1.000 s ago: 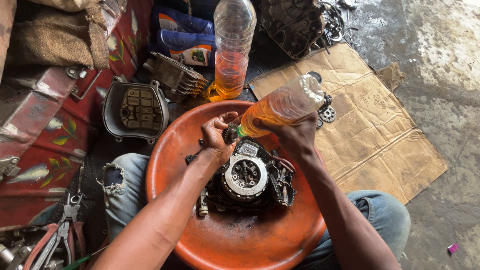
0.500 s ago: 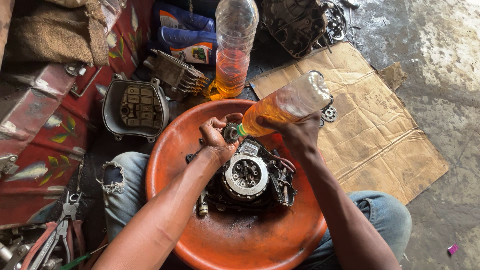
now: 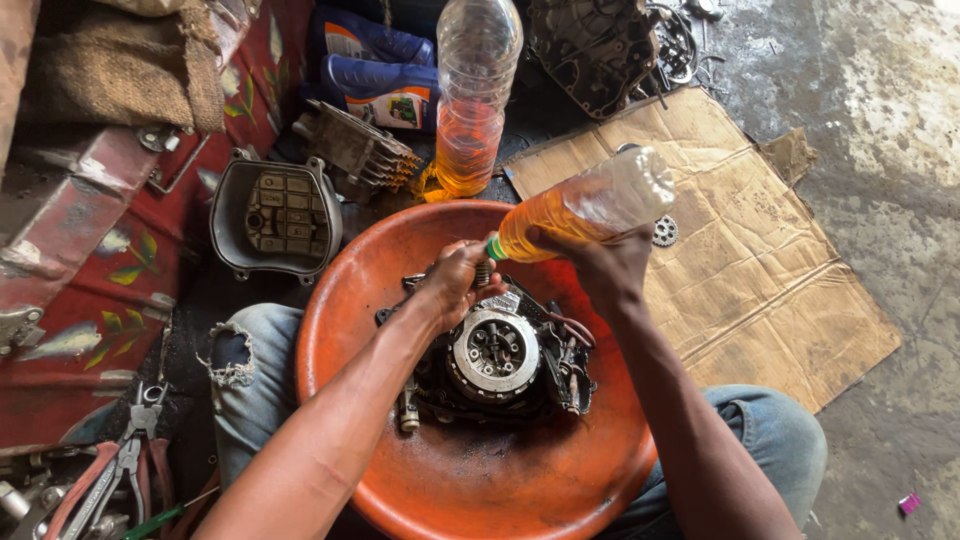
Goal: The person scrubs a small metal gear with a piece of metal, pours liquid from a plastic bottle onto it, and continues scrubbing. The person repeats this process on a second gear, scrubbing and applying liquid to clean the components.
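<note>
Gripping a small gear [image 3: 482,273] in closed fingers, the left hand [image 3: 455,283] is hovering over the orange basin [image 3: 350,330], just above the far edge of the engine part [image 3: 495,355] that is lying in the basin's middle. The gear is sitting at the fingertips, mostly covered by them, so only its toothed edge is showing. The right hand [image 3: 600,265] is wrapping tightly around a clear plastic bottle [image 3: 585,207] holding amber liquid, tipping it nearly flat so that its green neck is pointing down at the gear and almost touching the left hand's knuckles. The bottle's body is reaching out past the basin's far right rim, over a sheet of cardboard [image 3: 760,260], where a second gear [image 3: 664,231] is lying just beside the bottle. Beyond the basin's far rim a taller bottle [image 3: 472,100] is standing upright, partly filled with the same amber liquid, with blue oil cans [image 3: 375,75] behind it. A grey metal cover [image 3: 275,215] is resting open side up, off the basin's far left rim. Pliers [image 3: 120,470] are lying well apart from the basin, to its near left, next to the person's jeans-clad knee [image 3: 245,380].
</note>
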